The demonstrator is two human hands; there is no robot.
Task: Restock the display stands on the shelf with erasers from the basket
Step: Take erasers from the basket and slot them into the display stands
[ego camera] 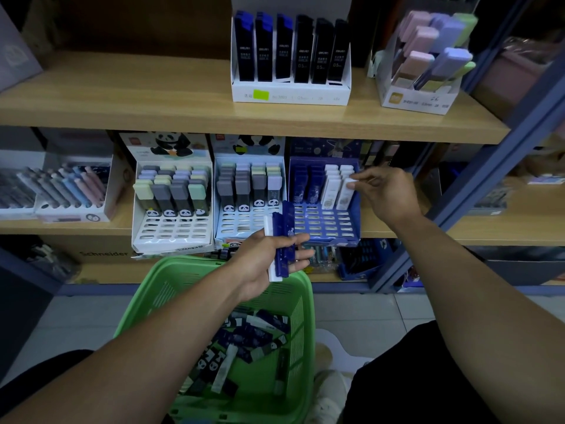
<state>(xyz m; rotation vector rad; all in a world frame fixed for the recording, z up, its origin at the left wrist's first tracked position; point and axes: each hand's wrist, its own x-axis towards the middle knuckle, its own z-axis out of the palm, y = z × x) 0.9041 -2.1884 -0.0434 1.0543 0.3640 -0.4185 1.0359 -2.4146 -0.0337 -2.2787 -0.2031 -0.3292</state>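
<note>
1. Erasers (253, 341) lie heaped in the green basket (305, 301) on my lap, above a pale tiled floor (360, 313); I face wooden shelves (153, 96) on a blue metal frame (501, 166) in dim light.
2. On the middle shelf stand three slotted display stands side by side: a white stand (172, 191) and a pale blue stand (249, 191), both with panda header cards, and a dark blue stand (324, 203) at the right, its front rows bare.
3. Readable writing: "0.5" on the black and blue boxes (290, 50) in the white tray on the top shelf, and "Schneider" on a carton (104, 254) under the middle shelf. The other labels are too blurred for me to read.
4. The erasers are long, flat sticks in sleeves, dark blue with pale speckles, white, or panda-printed.
5. My left hand (269, 258) grips a small bundle (281, 240) of dark blue sticks and one white one, upright above the basket's far rim.
6. My right hand (385, 194) pinches the top of a white eraser (344, 191) standing in the dark blue stand's rightmost column.
</note>
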